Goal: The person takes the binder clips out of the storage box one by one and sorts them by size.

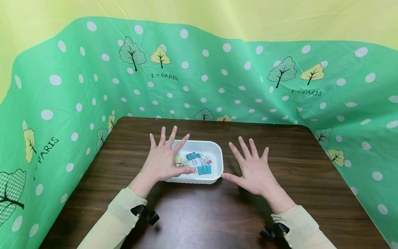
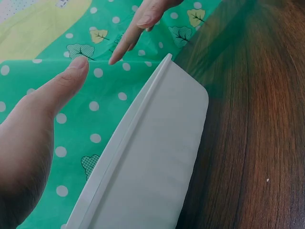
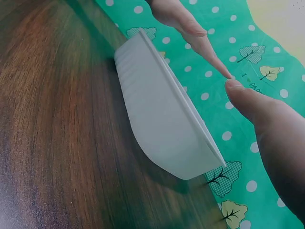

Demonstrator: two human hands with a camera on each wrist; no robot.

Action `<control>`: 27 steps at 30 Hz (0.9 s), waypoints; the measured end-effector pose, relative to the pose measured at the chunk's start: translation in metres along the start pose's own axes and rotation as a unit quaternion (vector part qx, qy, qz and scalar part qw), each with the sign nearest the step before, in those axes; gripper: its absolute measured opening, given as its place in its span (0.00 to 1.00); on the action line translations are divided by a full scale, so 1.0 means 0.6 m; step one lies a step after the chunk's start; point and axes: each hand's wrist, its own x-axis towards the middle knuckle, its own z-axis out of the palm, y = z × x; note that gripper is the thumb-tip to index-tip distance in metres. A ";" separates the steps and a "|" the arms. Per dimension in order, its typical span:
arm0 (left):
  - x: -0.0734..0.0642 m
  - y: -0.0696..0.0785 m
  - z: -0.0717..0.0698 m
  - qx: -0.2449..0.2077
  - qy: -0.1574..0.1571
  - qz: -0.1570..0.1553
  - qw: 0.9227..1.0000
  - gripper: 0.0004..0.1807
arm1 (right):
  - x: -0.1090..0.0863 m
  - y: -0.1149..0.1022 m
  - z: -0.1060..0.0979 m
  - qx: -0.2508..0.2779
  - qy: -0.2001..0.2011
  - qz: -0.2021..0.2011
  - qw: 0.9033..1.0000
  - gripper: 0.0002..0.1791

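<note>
A white plastic tray (image 1: 217, 152) stands on the dark wooden table, with binder clips lying inside. Two larger teal binder clips (image 1: 204, 169) show in its right half, beside a small pink clip (image 1: 209, 161) and several yellow clips (image 1: 178, 159). Spread wide, my left hand (image 1: 161, 160) is over the tray's left part and hides some of what lies there. My right hand (image 1: 253, 171) is spread to the right of the tray, its thumb near the tray's right edge. Neither hand holds anything. Both wrist views show the tray's outer wall (image 2: 152, 143) below the hands.
The brown wood-grain table (image 1: 199, 214) extends around the tray. A green curtain (image 1: 174, 90) with white dots and printed trees surrounds the table at the back and sides. Black wrist cameras (image 1: 146, 212) are strapped over the light sleeves.
</note>
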 end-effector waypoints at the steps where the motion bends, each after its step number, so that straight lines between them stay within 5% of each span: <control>1: 0.000 0.000 0.000 0.000 -0.001 0.000 1.000 0.68 | 0.000 0.000 0.000 -0.001 0.000 0.001 1.000 0.64; 27: -0.012 -0.028 0.003 -0.105 -0.028 -0.052 0.993 0.62 | -0.004 -0.003 0.011 0.071 -0.002 0.009 0.997 0.61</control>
